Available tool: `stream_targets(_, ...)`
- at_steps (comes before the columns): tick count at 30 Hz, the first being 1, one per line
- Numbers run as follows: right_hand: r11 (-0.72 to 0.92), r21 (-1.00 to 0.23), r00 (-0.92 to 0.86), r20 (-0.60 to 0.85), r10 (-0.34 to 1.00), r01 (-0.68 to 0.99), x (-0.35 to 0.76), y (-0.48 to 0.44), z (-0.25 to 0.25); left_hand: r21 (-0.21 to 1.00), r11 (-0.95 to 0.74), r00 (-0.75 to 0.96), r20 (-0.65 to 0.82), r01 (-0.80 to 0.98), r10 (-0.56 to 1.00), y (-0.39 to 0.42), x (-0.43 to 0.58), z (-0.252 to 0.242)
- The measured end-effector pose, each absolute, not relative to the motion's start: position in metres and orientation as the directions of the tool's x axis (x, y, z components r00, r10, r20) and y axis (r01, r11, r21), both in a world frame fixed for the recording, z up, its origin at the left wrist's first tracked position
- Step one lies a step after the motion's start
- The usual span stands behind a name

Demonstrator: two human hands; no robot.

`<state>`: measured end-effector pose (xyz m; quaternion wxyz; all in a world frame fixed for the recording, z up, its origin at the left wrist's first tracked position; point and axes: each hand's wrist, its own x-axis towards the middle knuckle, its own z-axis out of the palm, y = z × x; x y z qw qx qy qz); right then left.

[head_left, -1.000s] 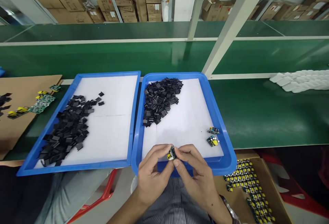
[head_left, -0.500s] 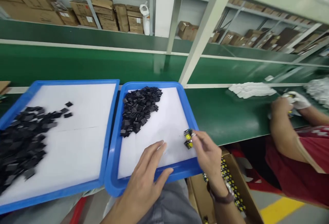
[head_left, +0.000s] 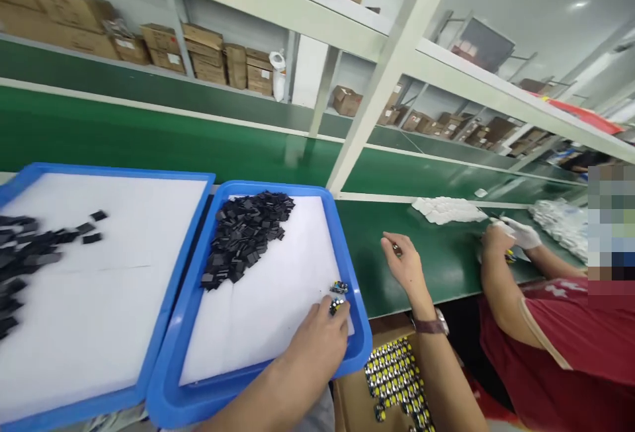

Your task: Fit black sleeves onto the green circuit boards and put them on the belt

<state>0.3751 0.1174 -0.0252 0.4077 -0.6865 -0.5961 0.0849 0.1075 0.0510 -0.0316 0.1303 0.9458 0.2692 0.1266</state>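
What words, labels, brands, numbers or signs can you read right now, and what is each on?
No text can be read in this view.
White labels on the cartons: too small and blurred to read.
White marks on the co-worker's red shirt: blurred, no letters can be made out.
Circuit boards in the blue tray: too small to tell whether anything is printed on them.

Left hand (head_left: 320,333) pinched a circuit board (head_left: 336,305) in a blue tray (head_left: 358,313), black pieces (head_left: 248,233) lay heaped there, right hand (head_left: 407,265) held a partly hidden component (head_left: 397,249).
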Motion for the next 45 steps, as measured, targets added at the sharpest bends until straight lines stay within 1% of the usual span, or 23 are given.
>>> stream_targets(2,0.178,-0.662,0.071,0.332,0.941,0.728,0.345,0.110,-0.018,0.299,-0.819,0.824,0.149,0.490,0.547,0.050,0.101,-0.024)
stream_targets(4,0.311,-0.628,-0.172,0.273,0.946,0.713,0.322,0.100,-0.009,0.287,-0.797,0.800,0.138,0.531,0.583,0.047,0.080,-0.015)
stream_targets(5,0.374,-0.574,-0.291,0.235,0.927,0.728,0.313,0.095,-0.006,0.280,-0.773,0.774,0.136,0.569,0.619,0.044,0.065,-0.011)
stream_targets(7,0.472,-0.431,-0.457,0.145,0.878,0.769,0.302,0.087,-0.002,0.303,-0.701,0.688,0.167,0.646,0.706,0.037,0.031,-0.006)
stream_targets(8,0.506,-0.356,-0.505,0.103,0.857,0.786,0.298,0.084,-0.002,0.346,-0.650,0.634,0.176,0.677,0.753,0.032,0.015,-0.005)
stream_targets(10,0.543,-0.254,-0.545,0.066,0.836,0.801,0.288,0.082,-0.005,0.434,-0.591,0.552,0.228,0.680,0.802,0.024,-0.011,-0.008)
stream_targets(12,0.556,-0.213,-0.546,0.108,0.831,0.804,0.273,0.081,-0.010,0.482,-0.553,0.494,0.257,0.679,0.831,0.017,-0.026,-0.014)
stream_targets(13,0.558,-0.208,-0.539,0.146,0.830,0.803,0.263,0.081,-0.013,0.488,-0.541,0.476,0.263,0.685,0.839,0.015,-0.028,-0.016)
stream_targets(15,0.585,-0.224,-0.550,0.201,0.811,0.780,0.241,0.081,-0.015,0.474,-0.522,0.466,0.240,0.709,0.852,0.014,-0.027,-0.020)
stream_targets(16,0.609,-0.245,-0.573,0.205,0.793,0.755,0.230,0.081,-0.015,0.463,-0.514,0.470,0.218,0.722,0.855,0.015,-0.025,-0.020)
stream_targets(19,0.640,-0.363,-0.621,0.185,0.762,0.677,0.205,0.089,-0.009,0.466,-0.490,0.486,0.140,0.737,0.863,0.017,-0.020,-0.018)
stream_targets(22,0.547,-0.511,-0.546,0.170,0.820,0.663,0.190,0.110,-0.003,0.535,-0.461,0.481,0.113,0.708,0.869,0.018,-0.022,-0.020)
stream_targets(24,0.484,-0.565,-0.494,0.150,0.856,0.668,0.180,0.130,-0.005,0.582,-0.448,0.462,0.135,0.679,0.876,0.017,-0.025,-0.026)
stream_targets(27,0.444,-0.594,-0.460,0.137,0.877,0.671,0.164,0.158,-0.016,0.638,-0.435,0.401,0.209,0.636,0.892,0.014,-0.031,-0.034)
stream_targets(29,0.429,-0.621,-0.450,0.135,0.883,0.656,0.155,0.170,-0.024,0.688,-0.411,0.354,0.233,0.599,0.906,0.012,-0.034,-0.035)
stream_targets(33,0.398,-0.698,-0.437,0.135,0.889,0.595,0.151,0.173,-0.029,0.822,-0.312,0.276,0.198,0.476,0.941,0.010,-0.040,-0.028)
stream_targets(38,0.357,-0.778,-0.388,0.159,0.908,0.517,0.166,0.145,-0.016,0.949,-0.151,0.114,0.124,0.277,0.986,0.012,-0.045,-0.031)
stream_targets(41,0.365,-0.794,-0.378,0.186,0.907,0.486,0.173,0.132,-0.015,0.977,-0.083,0.079,0.068,0.199,0.995,0.016,-0.047,-0.036)
stream_targets(45,0.346,-0.799,-0.357,0.178,0.917,0.492,0.178,0.132,-0.027,0.973,-0.087,0.118,0.063,0.213,0.991,0.020,-0.045,-0.032)
